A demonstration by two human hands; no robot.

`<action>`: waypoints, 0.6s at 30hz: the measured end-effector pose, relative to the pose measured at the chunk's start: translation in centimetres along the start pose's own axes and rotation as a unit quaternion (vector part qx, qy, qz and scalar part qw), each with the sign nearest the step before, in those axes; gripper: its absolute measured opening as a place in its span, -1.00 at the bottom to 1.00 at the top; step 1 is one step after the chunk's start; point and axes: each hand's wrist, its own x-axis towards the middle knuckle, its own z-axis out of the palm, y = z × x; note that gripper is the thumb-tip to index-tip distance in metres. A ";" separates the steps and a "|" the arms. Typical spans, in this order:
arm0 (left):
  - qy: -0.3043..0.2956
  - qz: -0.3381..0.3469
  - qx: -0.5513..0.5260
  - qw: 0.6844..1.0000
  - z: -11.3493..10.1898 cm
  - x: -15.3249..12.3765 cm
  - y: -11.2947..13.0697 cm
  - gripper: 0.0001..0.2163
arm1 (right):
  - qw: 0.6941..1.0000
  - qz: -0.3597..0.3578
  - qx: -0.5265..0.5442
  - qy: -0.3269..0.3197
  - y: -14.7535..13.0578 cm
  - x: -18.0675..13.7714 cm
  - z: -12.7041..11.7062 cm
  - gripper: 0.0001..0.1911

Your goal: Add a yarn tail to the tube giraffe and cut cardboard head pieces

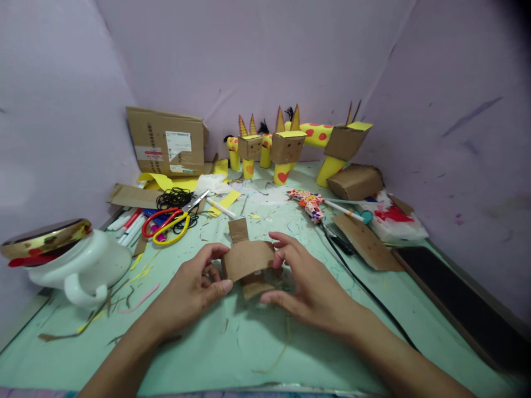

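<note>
A small bent piece of brown cardboard (249, 260), curved over like an arch with a tab sticking up at its back, stands on the pale green table cover in front of me. My left hand (201, 282) grips its left end, the thumb in front and the fingers behind. Around the right end, my right hand (294, 276) has its thumb and fingers spread apart, close to the cardboard. Whether those fingertips touch it I cannot tell. Scissors (176, 218) with red and yellow handles lie beyond my left hand, on a tangle of black cord (176, 200).
Cardboard animal figures (288, 149) with yellow bodies stand at the back, beside a cardboard box (166, 141). A white pot (87, 265) is at left. On the right lie a glue gun (309, 203) with its black cable, a flat cardboard piece (365, 243) and a phone (460, 304).
</note>
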 end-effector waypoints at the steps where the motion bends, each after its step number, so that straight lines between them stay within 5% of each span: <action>1: 0.000 -0.005 0.004 1.000 0.0 0.0 0.0 -0.56 | 1.000 -0.003 0.005 0.014 0.1 0.1 0.1 -0.67; 11: 0.042 0.004 0.048 0.998 0.3 0.2 -0.1 -0.54 | 0.991 -0.011 0.031 0.127 0.5 0.9 1.6 -0.83; 18: 0.177 0.051 0.201 0.962 1.7 0.7 0.1 -0.44 | 0.986 0.020 0.086 0.144 0.1 1.3 2.8 -0.80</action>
